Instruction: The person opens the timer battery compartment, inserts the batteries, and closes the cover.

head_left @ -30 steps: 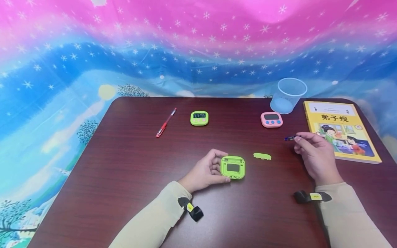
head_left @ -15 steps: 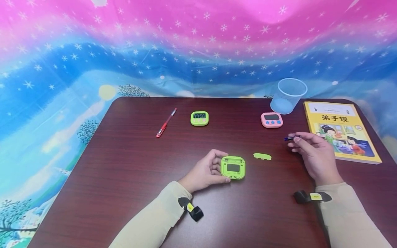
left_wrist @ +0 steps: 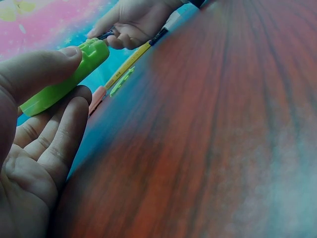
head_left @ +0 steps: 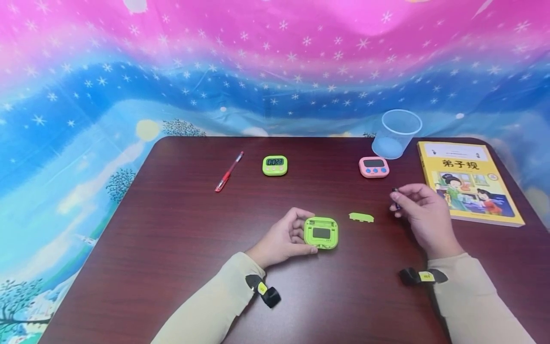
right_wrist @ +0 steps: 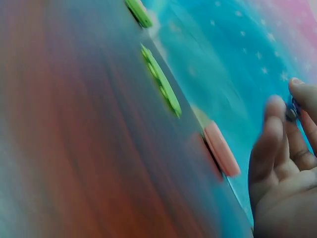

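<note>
My left hand (head_left: 283, 240) holds a green digital timer (head_left: 321, 233) by its left side, thumb below and fingers behind. Its back faces up, with the battery slot along the top edge uncovered. In the left wrist view the timer (left_wrist: 74, 82) is seen edge-on under the thumb. Over to the right, my right hand (head_left: 425, 217) pinches a small dark battery (right_wrist: 292, 110) between thumb and fingertips, mostly hidden by them. Between the hands lies the loose green battery cover (head_left: 361, 218) on the table.
Farther back, a second green timer (head_left: 275, 166) and a pink timer (head_left: 374, 167) lie face up. A red pen (head_left: 229, 172) is at the left. A clear plastic cup (head_left: 396, 134) stands behind a yellow book (head_left: 470, 184) at the table's (head_left: 172, 229) right side.
My right hand has shifted slightly left, and the battery in its fingers has turned from pointing sideways to more upright. The far green timer's display went from 22 to 23. My left hand keeps its grip.
</note>
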`<state>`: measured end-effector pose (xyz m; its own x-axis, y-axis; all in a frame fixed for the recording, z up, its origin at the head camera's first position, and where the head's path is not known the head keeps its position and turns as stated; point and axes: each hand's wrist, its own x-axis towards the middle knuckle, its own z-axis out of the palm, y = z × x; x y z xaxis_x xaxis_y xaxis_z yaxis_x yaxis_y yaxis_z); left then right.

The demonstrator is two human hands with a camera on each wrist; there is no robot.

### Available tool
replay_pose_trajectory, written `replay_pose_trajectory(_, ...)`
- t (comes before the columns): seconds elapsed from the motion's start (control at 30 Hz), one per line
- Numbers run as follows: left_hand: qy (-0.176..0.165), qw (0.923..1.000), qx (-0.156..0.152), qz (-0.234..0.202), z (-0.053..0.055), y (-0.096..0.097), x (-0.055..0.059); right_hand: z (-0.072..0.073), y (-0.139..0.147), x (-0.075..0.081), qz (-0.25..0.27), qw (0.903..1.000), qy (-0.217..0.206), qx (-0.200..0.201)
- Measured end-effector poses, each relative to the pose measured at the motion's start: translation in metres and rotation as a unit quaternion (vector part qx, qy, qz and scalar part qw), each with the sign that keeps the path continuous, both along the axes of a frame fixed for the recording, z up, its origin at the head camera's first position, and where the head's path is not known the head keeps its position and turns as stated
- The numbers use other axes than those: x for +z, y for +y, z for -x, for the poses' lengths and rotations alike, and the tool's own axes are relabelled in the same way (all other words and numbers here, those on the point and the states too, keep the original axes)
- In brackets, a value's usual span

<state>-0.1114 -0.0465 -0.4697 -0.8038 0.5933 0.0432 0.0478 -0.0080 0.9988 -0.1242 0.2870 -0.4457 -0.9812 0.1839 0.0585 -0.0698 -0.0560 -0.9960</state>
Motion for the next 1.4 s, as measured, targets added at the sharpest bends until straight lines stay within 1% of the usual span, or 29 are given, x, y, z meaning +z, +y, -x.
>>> replay_pose_trajectory(0.07, 0.000, 1.0000, 0.001, 0.001, 0.000, 0.000, 0.000, -0.001, -0.009, 0.001, -0.049, 0.9987, -0.011, -0.008)
replay_pose_trajectory(0.13, -0.001, 1.0000, 0.001, 0.001, 0.000, 0.000, 0.000, -0.004, -0.018, 0.004, -0.113, 0.9931, -0.031, -0.007)
replay_pose_trajectory(0.2, 0.000, 1.0000, 0.001, 0.000, 0.001, 0.000, 0.000, -0.007, -0.026, 0.005, -0.169, 0.9847, -0.040, 0.007)
replay_pose_trajectory(0.27, 0.000, 1.0000, 0.000, -0.001, 0.001, 0.000, 0.000, -0.010, -0.033, 0.007, -0.196, 0.9795, -0.031, 0.032)
replay_pose_trajectory(0.33, 0.001, 1.0000, 0.000, -0.002, 0.001, 0.000, 0.000, -0.013, -0.039, 0.008, -0.189, 0.9798, -0.015, 0.062)
replay_pose_trajectory(0.43, 0.001, 1.0000, 0.000, -0.003, 0.001, 0.001, 0.000, -0.018, -0.048, 0.011, -0.138, 0.9851, 0.001, 0.103)
replay_pose_trajectory(0.5, 0.000, 1.0000, 0.000, -0.003, 0.002, 0.001, -0.001, -0.021, -0.055, 0.013, -0.109, 0.9872, 0.001, 0.117)
replay_pose_trajectory(0.57, 0.000, 1.0000, -0.001, -0.002, 0.002, 0.001, -0.001, -0.025, -0.061, 0.014, -0.105, 0.9872, 0.003, 0.120)
replay_pose_trajectory(0.63, 0.001, 1.0000, -0.002, -0.001, 0.002, 0.001, -0.002, -0.028, -0.066, 0.014, -0.131, 0.9844, 0.011, 0.117)
replay_pose_trajectory(0.7, 0.003, 1.0000, -0.003, 0.001, 0.003, 0.002, -0.003, -0.031, -0.071, 0.013, -0.166, 0.9793, 0.026, 0.113)
replay_pose_trajectory(0.8, 0.007, 0.9999, -0.005, 0.005, 0.003, 0.002, -0.003, -0.033, -0.075, 0.012, -0.219, 0.9677, 0.047, 0.116)
replay_pose_trajectory(0.93, 0.011, 0.9999, -0.008, 0.008, 0.002, 0.001, -0.002, -0.035, -0.079, 0.010, -0.272, 0.9520, 0.064, 0.124)
replay_pose_trajectory(1.0, 0.010, 0.9999, -0.010, 0.006, 0.002, 0.001, -0.001, -0.035, -0.081, 0.008, -0.293, 0.9447, 0.078, 0.125)
replay_pose_trajectory(1.1, 0.009, 0.9999, -0.009, 0.006, 0.002, 0.001, 0.000, -0.034, -0.084, 0.005, -0.311, 0.9366, 0.103, 0.125)
replay_pose_trajectory(1.2, 0.011, 0.9998, -0.010, 0.010, 0.002, 0.000, 0.000, -0.033, -0.086, 0.002, -0.331, 0.9264, 0.127, 0.127)
replay_pose_trajectory(1.3, 0.015, 0.9997, -0.012, 0.013, 0.001, -0.001, -0.001, -0.034, -0.089, 0.000, -0.336, 0.9228, 0.133, 0.132)
replay_pose_trajectory(1.37, 0.016, 0.9998, -0.011, 0.011, 0.000, -0.001, -0.001, -0.035, -0.090, 0.000, -0.325, 0.9271, 0.127, 0.137)
replay_pose_trajectory(1.4, 0.016, 0.9998, -0.009, 0.009, 0.000, -0.001, -0.001, -0.035, -0.090, -0.001, -0.314, 0.9312, 0.121, 0.139)
